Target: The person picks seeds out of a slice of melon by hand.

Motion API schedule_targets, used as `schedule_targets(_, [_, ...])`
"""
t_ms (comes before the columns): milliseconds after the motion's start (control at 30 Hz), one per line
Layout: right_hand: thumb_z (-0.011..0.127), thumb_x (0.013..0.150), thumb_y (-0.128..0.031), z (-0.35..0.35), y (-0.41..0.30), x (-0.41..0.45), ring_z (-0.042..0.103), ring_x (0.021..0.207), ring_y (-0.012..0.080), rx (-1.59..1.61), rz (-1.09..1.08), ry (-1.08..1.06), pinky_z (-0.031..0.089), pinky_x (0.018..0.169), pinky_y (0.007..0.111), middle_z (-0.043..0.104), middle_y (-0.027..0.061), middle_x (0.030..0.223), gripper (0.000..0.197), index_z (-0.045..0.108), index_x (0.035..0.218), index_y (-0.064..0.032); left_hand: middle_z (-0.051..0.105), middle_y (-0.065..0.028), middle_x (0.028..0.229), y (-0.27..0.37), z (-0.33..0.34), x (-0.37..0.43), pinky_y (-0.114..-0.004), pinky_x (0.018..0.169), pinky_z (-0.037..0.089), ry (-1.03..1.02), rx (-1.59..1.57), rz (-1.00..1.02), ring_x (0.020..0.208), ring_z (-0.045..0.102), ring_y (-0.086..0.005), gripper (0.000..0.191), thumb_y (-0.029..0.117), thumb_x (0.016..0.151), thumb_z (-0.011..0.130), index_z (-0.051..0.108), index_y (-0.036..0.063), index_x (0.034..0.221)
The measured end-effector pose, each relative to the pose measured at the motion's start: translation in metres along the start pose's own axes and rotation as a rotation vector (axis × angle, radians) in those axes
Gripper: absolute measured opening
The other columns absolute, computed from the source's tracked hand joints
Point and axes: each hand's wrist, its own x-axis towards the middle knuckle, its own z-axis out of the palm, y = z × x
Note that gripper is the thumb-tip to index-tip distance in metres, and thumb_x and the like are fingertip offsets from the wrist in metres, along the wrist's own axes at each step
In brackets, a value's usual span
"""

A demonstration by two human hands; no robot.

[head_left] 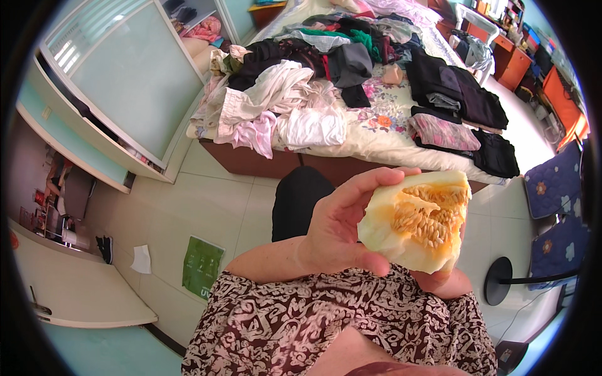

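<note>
A torn-open piece of pale melon, its orange pulp and seeds facing the camera, is held up in front of my chest. My left hand grips its left side, with the thumb below and the fingers over the upper edge. Behind the melon's right and lower side is my right hand, mostly hidden, with part of the palm showing beneath the fruit and touching it. Beyond the melon stands a bed with a floral sheet, bearing heaps of loose clothes on the left and folded dark clothes on the right.
A green printed mat and a white paper lie on the tiled floor at left. Sliding wardrobe doors flank the bed. At right are a round black stand base and a blue flowered cushion.
</note>
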Motion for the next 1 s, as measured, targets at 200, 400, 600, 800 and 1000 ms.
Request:
schedule_targets(200, [0.066,0.084,-0.036,0.003,-0.008,0.003,0.024,0.137,0.0366,-0.019,0.090,0.014,0.027,0.108,0.050,0.008,0.0209,0.151,0.106,-0.015,0.146,-0.0096,0.028,-0.0266,0.144,0.001,0.001,-0.001,-0.046,0.108,0.034,0.024,0.002,-0.023,0.131,0.037,-0.0355,0.098,0.027,0.065,0.083,0.027,-0.0021,0.140])
schedule_targets(400, [0.069,0.082,-0.032,0.005,-0.006,0.007,0.024,0.137,0.0358,0.079,0.199,0.118,0.028,0.108,0.050,0.007,0.0200,0.152,0.107,-0.014,0.146,-0.0105,0.029,-0.0266,0.144,0.000,0.000,0.000,-0.046,0.108,0.035,0.036,0.001,-0.028,0.130,0.038,-0.0351,0.098,0.029,0.065,0.082,0.027,-0.0022,0.140])
schedule_targets(600, [0.070,0.082,-0.029,0.006,-0.005,0.005,0.021,0.138,0.0358,0.135,0.154,0.120,0.028,0.108,0.050,0.005,0.0181,0.153,0.108,-0.014,0.147,-0.0121,0.030,-0.0271,0.143,0.000,0.003,0.000,-0.046,0.107,0.035,0.044,0.020,-0.028,0.129,0.039,-0.0350,0.098,0.031,0.065,0.082,0.027,-0.0021,0.139])
schedule_targets(800, [0.072,0.080,-0.032,0.008,-0.008,0.009,0.024,0.137,0.0352,0.106,0.076,0.025,0.028,0.108,0.049,0.007,0.0186,0.152,0.111,-0.014,0.147,-0.0117,0.030,-0.0277,0.143,-0.001,0.002,0.000,-0.046,0.107,0.035,0.042,0.021,-0.016,0.129,0.039,-0.0353,0.098,0.031,0.064,0.082,0.028,-0.0022,0.139])
schedule_targets(1000, [0.074,0.078,-0.033,0.008,-0.011,0.013,0.026,0.136,0.0345,0.107,0.126,-0.006,0.029,0.108,0.048,0.010,0.0193,0.151,0.114,-0.014,0.146,-0.0102,0.030,-0.0285,0.142,-0.001,0.002,-0.001,-0.046,0.107,0.035,0.042,0.028,0.013,0.129,0.039,-0.0356,0.098,0.031,0.064,0.082,0.028,-0.0023,0.139])
